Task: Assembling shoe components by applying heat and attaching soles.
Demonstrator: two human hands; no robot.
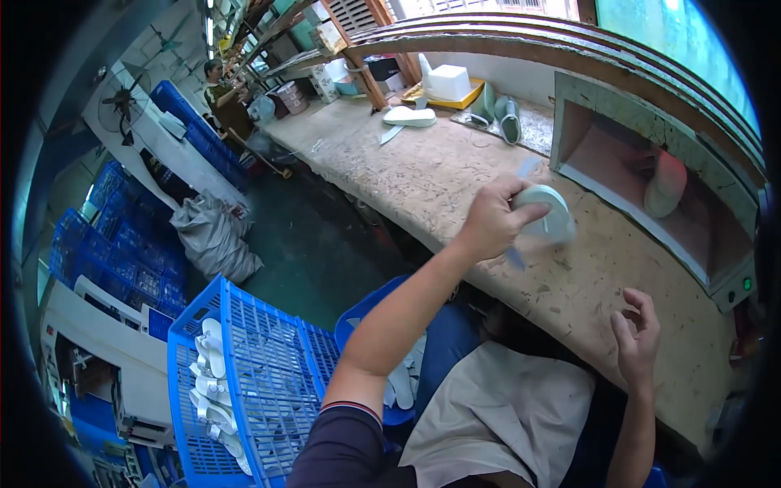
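The scuffed workbench [358, 148] runs from twelve o'clock to four. At half past seven a blue crate [230, 382], cut off by the lower edge, holds white sandals [213, 346] partly hidden behind its lattice. The open metal box [567, 122] stands near half past two. Print on the pale carton [322, 83], towards half past eleven, is too small to read. Hands are apart: the left hand [495, 218], at three o'clock, grips a pale mint rounded piece [543, 198], blurred along its far edge; the right hand [638, 337], near four, is loosely curled around nothing. The bluish strip [529, 167] beside the piece is indistinct.
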